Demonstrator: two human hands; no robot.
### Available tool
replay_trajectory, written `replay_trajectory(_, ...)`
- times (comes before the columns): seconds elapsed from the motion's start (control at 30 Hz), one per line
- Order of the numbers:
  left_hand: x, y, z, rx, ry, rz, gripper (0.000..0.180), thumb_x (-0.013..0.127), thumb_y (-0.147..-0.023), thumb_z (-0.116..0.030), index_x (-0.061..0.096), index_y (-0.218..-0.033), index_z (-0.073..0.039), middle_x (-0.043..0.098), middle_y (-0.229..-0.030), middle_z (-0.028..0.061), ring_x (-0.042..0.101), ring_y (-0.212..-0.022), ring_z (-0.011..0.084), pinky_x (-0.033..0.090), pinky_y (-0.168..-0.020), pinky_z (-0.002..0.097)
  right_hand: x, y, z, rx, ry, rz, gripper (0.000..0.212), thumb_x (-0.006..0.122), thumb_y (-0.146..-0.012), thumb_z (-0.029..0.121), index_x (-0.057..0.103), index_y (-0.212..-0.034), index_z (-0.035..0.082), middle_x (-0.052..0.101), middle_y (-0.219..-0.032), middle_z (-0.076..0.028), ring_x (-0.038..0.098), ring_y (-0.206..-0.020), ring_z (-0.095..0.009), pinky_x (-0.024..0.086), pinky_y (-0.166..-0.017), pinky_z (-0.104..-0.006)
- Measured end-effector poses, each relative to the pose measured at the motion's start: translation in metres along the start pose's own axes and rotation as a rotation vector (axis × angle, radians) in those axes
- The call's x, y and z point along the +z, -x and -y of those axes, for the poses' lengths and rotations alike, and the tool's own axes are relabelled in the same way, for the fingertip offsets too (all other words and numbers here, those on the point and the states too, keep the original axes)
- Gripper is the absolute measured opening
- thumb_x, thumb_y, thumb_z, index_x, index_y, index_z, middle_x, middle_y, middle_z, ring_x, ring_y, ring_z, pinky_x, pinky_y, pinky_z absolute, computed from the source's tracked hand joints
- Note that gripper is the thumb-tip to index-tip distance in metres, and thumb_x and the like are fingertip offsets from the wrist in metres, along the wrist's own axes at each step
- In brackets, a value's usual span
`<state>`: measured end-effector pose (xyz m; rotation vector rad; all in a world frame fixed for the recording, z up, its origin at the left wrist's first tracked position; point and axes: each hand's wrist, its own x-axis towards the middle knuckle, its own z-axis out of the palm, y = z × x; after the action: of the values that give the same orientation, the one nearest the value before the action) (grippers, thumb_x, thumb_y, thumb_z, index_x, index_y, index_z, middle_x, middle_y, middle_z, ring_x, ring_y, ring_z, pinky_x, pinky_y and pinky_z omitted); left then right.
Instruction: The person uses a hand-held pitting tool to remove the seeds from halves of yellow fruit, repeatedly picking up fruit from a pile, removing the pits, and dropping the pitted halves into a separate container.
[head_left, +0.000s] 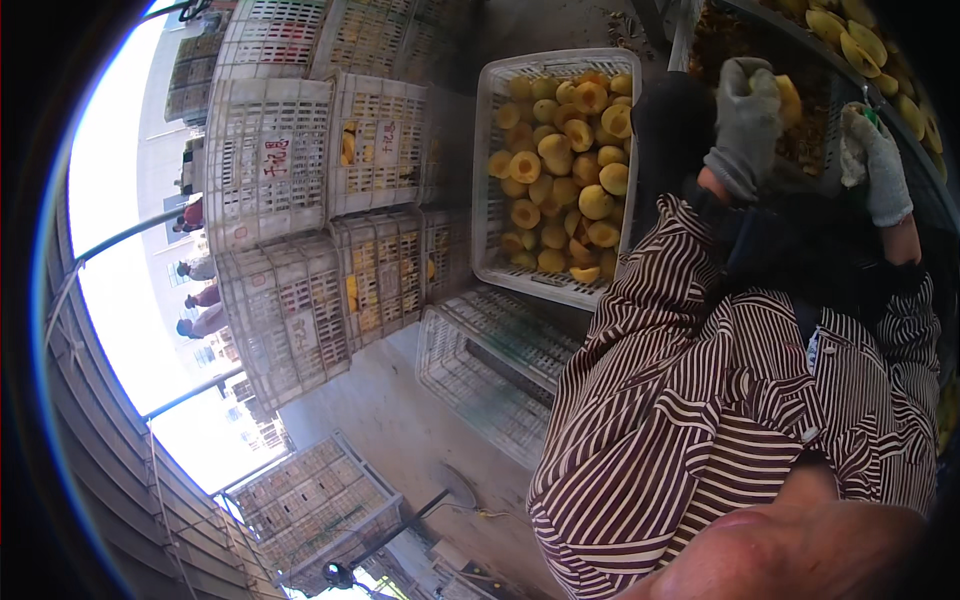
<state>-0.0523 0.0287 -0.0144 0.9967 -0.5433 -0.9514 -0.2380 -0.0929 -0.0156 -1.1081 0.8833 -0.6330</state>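
Note:
My left hand (745, 130), in a grey-white knit glove, is closed around a yellow fruit half (788, 102) that looks like a peach. To its right, my right hand (873, 165), gloved the same way, is closed on a small green-handled tool (870, 117); most of the tool is hidden in the fingers. Beneath both hands lies a tray (683, 50) with dark brown scraps. Several more yellow fruit halves (860, 48) lie along the far right. At my left stands a white plastic crate (482, 200) filled with yellow fruit (555, 155), many pieces halved and hollowed.
Stacked white crates (270, 165), some with yellow fruit inside, rise at the left. An overturned-looking crate (470, 375) lies on the concrete floor (370, 400) nearby. Another crate stack (310, 500) stands at the lower left. Several people (205, 295) are in the bright area beyond.

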Motion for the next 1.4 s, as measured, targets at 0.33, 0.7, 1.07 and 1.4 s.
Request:
replay_trajectory(0.33, -0.276, 0.135, -0.043, -0.063, -1.759, -0.472, 0.034, 0.058, -0.093, -0.026, 0.060, -0.115, 0.001, 0.063, -0.108, 0.0212, 0.062, -0.096, 0.0411, 0.051, -0.085, 0.0471, -0.044, 0.031, -0.005, 0.192, 0.440, -0.046, 0.026, 0.066, -0.095, 0.025, 0.059, -0.103, 0.001, 0.056, -0.064, -0.001, 0.051, -0.044, -0.008, 0.044, -0.039, -0.0247)
replay_trajectory(0.7, -0.107, -0.085, -0.105, 0.301, -1.228, -0.036, 0.038, 0.057, -0.096, -0.025, 0.059, -0.117, 0.006, 0.065, -0.099, 0.0195, 0.063, -0.092, 0.0291, 0.048, -0.084, 0.0380, -0.009, 0.064, -0.033, -0.295, 1.065, 0.102, 0.034, 0.065, -0.089, 0.026, 0.052, -0.108, 0.002, 0.066, -0.085, -0.023, 0.066, -0.083, -0.042, 0.053, -0.071, -0.0471)
replay_trajectory(1.07, 0.002, -0.275, -0.070, 0.497, -1.569, -0.002, 0.021, 0.061, -0.084, -0.019, 0.067, -0.093, -0.001, 0.069, -0.085, 0.0225, 0.067, -0.084, 0.0429, 0.052, -0.074, 0.0468, -0.018, 0.086, -0.019, 0.096, 1.100, 0.092, 0.040, 0.062, -0.091, 0.029, 0.053, -0.119, 0.002, 0.069, -0.093, -0.020, 0.068, -0.089, -0.039, 0.056, -0.078, -0.0453)
replay_trajectory(1.4, 0.049, -0.258, -0.060, 0.520, -1.965, 0.361, 0.035, 0.061, -0.085, -0.021, 0.062, -0.116, -0.006, 0.064, -0.114, 0.0231, 0.062, -0.105, 0.0426, 0.050, -0.089, 0.0485, -0.025, 0.096, -0.033, 0.083, 1.151, 0.147, 0.036, 0.062, -0.091, 0.027, 0.055, -0.113, 0.000, 0.070, -0.091, -0.018, 0.069, -0.084, -0.037, 0.057, -0.074, -0.0448)
